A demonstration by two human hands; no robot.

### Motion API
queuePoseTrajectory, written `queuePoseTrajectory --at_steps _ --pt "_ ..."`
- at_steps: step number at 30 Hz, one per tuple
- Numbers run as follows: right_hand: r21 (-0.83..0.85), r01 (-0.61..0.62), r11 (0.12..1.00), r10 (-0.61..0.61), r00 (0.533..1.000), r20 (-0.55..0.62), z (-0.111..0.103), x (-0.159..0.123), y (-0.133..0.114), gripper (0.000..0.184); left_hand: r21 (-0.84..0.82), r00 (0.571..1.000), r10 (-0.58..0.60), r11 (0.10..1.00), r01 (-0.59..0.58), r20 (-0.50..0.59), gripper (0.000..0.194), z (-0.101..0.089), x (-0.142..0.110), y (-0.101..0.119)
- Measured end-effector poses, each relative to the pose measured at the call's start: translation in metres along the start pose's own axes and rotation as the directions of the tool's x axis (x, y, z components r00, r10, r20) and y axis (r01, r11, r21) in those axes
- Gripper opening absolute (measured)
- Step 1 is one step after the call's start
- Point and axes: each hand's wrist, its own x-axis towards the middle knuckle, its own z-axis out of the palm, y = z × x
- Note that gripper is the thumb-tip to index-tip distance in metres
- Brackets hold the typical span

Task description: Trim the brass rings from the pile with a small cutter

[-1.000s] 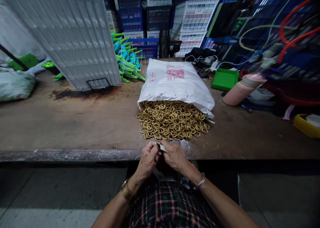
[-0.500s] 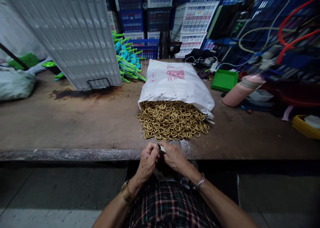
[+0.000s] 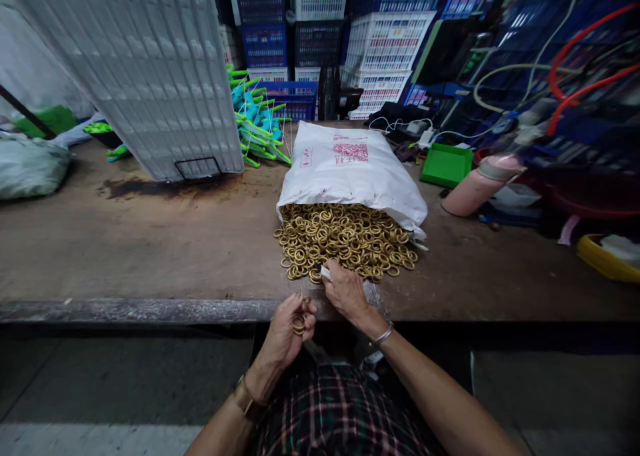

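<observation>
Gold-coloured rings [image 3: 345,239] lie in a heap spilling from the mouth of a white sack [image 3: 360,176] with red print. My left hand [image 3: 284,333], at the table's front edge, is closed around a few of these rings [image 3: 299,324], which show between thumb and fingers. My right hand [image 3: 346,293] grips a small tool with a white handle [image 3: 327,273] and a dark tip; its exact kind is too small to make out. The tool's tip is at the near edge of the heap, apart from my left hand.
A ribbed whitish panel [image 3: 165,76] stands at the left, with green and blue plastic pieces [image 3: 260,126] beside it. To the right are a green tray [image 3: 447,165], a pink bottle [image 3: 480,186] and a yellow container [image 3: 607,259]. Stacked crates [image 3: 390,43] fill the back.
My hands have moved apart. The right went forward with the tool to the heap; the left drew slightly back and turned, showing the rings in it.
</observation>
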Motion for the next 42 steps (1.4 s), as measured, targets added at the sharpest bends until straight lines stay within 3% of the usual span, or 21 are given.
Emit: queuePoseTrajectory --at_steps 7,11,15,22,28,33,37,42 --pt "-0.077 0.015 0.997 -0.010 0.998 0.065 -0.001 0.007 -0.011 0.013 -0.131 0.997 -0.074 0.989 0.072 -0.012 0.023 -0.010 0.003 0.005" --pt "-0.068 0.032 0.997 -0.027 0.997 0.066 0.001 0.007 -0.010 0.012 -0.232 0.992 -0.123 0.966 0.119 -0.002 0.022 -0.012 0.007 0.008" --pt "-0.035 0.028 0.999 -0.026 0.999 0.042 0.006 0.008 -0.006 0.013 -0.255 0.989 -0.134 0.960 0.115 -0.058 0.020 -0.012 0.010 0.010" --pt "0.161 0.041 0.986 -0.024 0.995 -0.101 0.014 0.005 0.016 0.017 0.079 0.998 -0.003 0.997 0.008 -0.067 0.028 -0.003 0.021 0.010" --pt "0.303 0.131 0.944 -0.070 0.977 -0.203 0.011 -0.001 0.029 0.016 0.390 0.989 0.106 0.919 -0.059 -0.101 0.041 0.012 0.041 0.007" --pt "0.381 0.186 0.906 -0.101 0.967 -0.234 0.015 -0.007 0.030 0.014 0.489 0.991 0.123 0.868 -0.087 -0.042 0.037 0.019 0.050 0.005" --pt "0.473 0.141 0.870 -0.052 0.979 -0.196 0.011 -0.007 0.028 0.017 0.502 0.991 0.128 0.860 -0.095 -0.033 0.034 0.021 0.051 0.002" --pt "0.692 0.024 0.721 -0.013 1.000 -0.021 0.001 -0.002 0.027 0.026 0.596 0.982 0.189 0.790 -0.142 -0.016 0.029 0.022 0.052 0.000"
